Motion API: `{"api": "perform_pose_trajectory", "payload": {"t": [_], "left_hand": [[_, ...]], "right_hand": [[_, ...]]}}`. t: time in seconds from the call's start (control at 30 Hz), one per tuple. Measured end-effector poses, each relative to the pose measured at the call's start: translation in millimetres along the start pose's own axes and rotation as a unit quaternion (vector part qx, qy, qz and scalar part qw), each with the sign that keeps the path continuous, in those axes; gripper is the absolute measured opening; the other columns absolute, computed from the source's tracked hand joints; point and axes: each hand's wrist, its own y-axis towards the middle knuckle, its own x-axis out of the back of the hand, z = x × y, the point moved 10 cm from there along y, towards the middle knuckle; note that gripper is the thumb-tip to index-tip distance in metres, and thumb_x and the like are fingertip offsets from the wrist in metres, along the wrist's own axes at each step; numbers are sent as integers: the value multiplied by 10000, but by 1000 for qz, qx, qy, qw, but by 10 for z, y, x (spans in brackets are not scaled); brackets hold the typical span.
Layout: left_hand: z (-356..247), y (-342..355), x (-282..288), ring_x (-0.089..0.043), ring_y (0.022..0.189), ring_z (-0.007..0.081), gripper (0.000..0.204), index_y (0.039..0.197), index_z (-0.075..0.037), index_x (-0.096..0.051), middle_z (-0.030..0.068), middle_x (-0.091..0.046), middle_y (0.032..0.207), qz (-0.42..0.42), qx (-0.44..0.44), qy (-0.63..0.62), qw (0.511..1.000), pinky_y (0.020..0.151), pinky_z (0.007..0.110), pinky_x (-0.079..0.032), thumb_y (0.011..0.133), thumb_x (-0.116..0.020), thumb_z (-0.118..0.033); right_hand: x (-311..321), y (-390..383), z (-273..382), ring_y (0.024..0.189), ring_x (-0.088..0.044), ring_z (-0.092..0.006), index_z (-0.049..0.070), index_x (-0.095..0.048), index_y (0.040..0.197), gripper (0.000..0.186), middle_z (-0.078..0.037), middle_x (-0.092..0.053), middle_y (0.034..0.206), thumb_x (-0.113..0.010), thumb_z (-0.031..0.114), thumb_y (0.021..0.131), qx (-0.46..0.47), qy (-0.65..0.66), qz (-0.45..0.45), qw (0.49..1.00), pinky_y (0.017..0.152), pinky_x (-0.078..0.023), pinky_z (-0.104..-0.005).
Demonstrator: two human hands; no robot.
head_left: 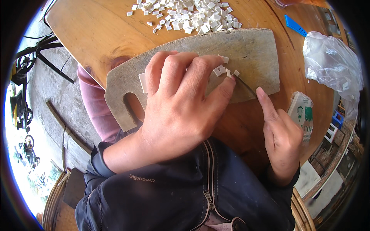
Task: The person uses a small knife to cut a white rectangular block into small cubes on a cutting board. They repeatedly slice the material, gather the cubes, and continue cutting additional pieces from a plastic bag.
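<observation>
Left hand (177, 94) half-curled over the grey board (256, 50), grip beneath it hidden, thumb beside small white pieces (222, 70); right hand (283, 134) closed round a knife (245, 84), index finger extended along it. Blade crosses the board's near edge; bare board lies open rightward, white pile (208, 16) beyond the far edge on the wooden surface (92, 38).

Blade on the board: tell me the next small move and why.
I'd probably ease the left hand back slightly before pressing the thin blade, which the right hand steadies with its index finger: the left thumb's tip sits right beside the blade's end, among small white pieces.
</observation>
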Motion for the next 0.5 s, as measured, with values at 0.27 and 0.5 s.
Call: {"api": "perform_pose_trajectory", "payload": {"t": [0.27, 0.5], "left_hand": [[10, -13, 22, -580, 1041, 302, 391, 1090, -155, -764, 69, -663, 1224, -10, 2, -6, 1000, 931, 448, -438, 709, -803, -76], [26, -7, 56, -589, 1002, 266, 365, 1071, -125, -771, 24, -694, 1190, -24, 8, -29, 999, 922, 425, -442, 710, -808, -81]], "right_hand": [[43, -48, -102, 559, -510, -243, 128, -627, 1435, 690, -131, -465, 675, -618, -145, 800, -21, 75, -5, 997, 577, -461, -387], [86, 2, -105, 552, -466, -215, 90, -643, 1403, 616, -123, -483, 659, -630, -132, 828, -10, 98, -6, 995, 566, -433, -326]]}}
